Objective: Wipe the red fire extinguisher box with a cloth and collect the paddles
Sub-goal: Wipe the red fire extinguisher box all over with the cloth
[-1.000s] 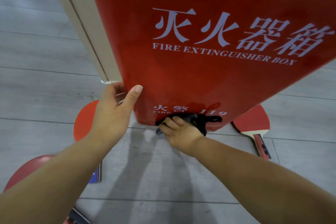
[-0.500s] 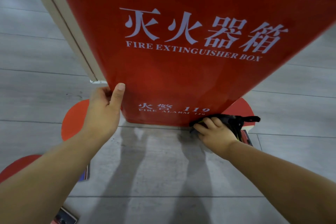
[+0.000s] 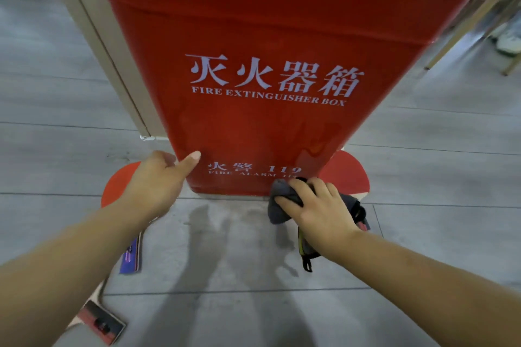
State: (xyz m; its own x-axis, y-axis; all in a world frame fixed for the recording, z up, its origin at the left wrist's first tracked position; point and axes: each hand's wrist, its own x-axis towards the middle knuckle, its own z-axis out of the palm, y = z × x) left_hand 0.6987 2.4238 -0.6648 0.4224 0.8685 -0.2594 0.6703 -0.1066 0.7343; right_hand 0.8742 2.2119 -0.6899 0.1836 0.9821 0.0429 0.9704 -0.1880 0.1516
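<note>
A: While the corner paddle (image 3: 98,321) shows only its handle bottom-left, what's next over?
B: Left paddle (image 3: 117,187), red blade flat on the floor (image 3: 56,149), partly hidden by the left hand (image 3: 158,180). That hand grips the lower-left edge of the red fire extinguisher box (image 3: 267,36): thumb on the front face, fingers (image 3: 162,159) round the side.
A: Box position?
B: Upright on the floor, beside a beige post (image 3: 112,51).
A: Right side?
B: Dark cloth (image 3: 279,205) bunched at the box's lower-right front. Right hand (image 3: 321,211) holds it, fingers curled over it. Right paddle (image 3: 352,175) lies just behind, blade partly hidden by the box.
</note>
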